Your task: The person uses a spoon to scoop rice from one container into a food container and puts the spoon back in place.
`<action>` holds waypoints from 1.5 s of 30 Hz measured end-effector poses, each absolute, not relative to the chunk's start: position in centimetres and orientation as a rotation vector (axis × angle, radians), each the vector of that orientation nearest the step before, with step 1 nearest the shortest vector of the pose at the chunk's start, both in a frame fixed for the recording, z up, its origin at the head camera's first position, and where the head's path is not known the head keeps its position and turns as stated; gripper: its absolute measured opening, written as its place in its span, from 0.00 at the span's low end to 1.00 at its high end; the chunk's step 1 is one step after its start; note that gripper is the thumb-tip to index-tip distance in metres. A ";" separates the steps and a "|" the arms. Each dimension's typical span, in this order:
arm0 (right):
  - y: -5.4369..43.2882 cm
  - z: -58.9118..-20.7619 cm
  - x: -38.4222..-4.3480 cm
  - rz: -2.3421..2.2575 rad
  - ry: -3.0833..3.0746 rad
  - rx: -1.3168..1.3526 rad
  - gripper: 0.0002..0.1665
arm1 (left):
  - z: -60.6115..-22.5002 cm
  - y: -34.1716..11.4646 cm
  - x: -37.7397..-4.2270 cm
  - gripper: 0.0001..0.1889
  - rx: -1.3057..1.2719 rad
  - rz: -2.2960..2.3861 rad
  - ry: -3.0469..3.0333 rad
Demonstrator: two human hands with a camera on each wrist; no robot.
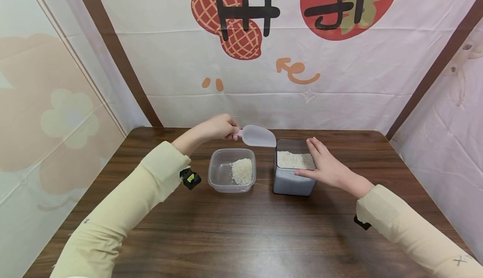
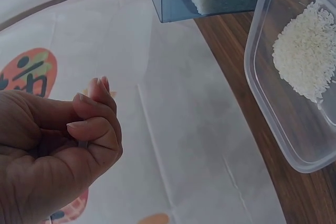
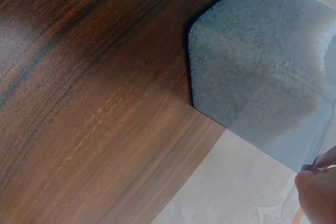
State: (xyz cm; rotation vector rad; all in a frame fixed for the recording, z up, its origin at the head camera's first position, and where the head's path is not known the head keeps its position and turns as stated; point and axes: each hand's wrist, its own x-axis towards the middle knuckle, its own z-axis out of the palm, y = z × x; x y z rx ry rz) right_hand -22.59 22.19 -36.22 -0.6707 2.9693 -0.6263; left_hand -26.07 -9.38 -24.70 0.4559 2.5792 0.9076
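My left hand (image 1: 222, 128) grips the handle of a translucent white scoop (image 1: 259, 136), its blade pointing right toward the rice box. In the left wrist view the fingers (image 2: 97, 135) curl around the handle, and the blade looks pale against the cloth. Below the scoop sits a clear plastic tub (image 1: 219, 183) with a small heap of rice (image 1: 242, 171) on its right side. To its right stands a tall bluish see-through box (image 1: 293, 185), partly filled with rice (image 1: 294, 159). My right hand (image 1: 326, 167) holds that box at its rim, thumb along the front edge and fingers toward the back.
Both containers stand on a dark wood-grain table (image 1: 241, 236), toward its far edge. A white printed cloth (image 1: 241, 110) hangs right behind that edge, with more cloth at both sides.
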 end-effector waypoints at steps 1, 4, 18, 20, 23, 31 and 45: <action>22.2 -36.2 -22.6 -0.625 2.971 -0.671 0.65 | -24.6 -9.3 -26.0 0.13 0.461 0.904 2.580; 22.2 -36.3 -22.6 -0.621 2.975 -0.674 0.65 | -24.5 -9.1 -25.9 0.13 0.479 0.885 2.590; 22.1 -36.1 -22.7 -0.617 2.983 -0.683 0.66 | -23.9 -7.6 -26.2 0.13 0.518 0.823 2.626; 22.1 -36.1 -22.7 -0.619 2.982 -0.683 0.66 | -23.8 -7.3 -26.2 0.13 0.528 0.791 2.641; 22.1 -36.1 -22.7 -0.613 2.979 -0.682 0.66 | -23.8 -6.8 -26.3 0.12 0.547 0.740 2.666; 22.1 -36.2 -22.7 -0.617 2.979 -0.683 0.65 | -23.6 -5.9 -26.2 0.13 0.580 0.603 2.739; 22.2 -36.3 -22.8 -0.617 2.986 -0.680 0.66 | -23.3 -4.0 -25.9 0.12 0.630 0.339 2.854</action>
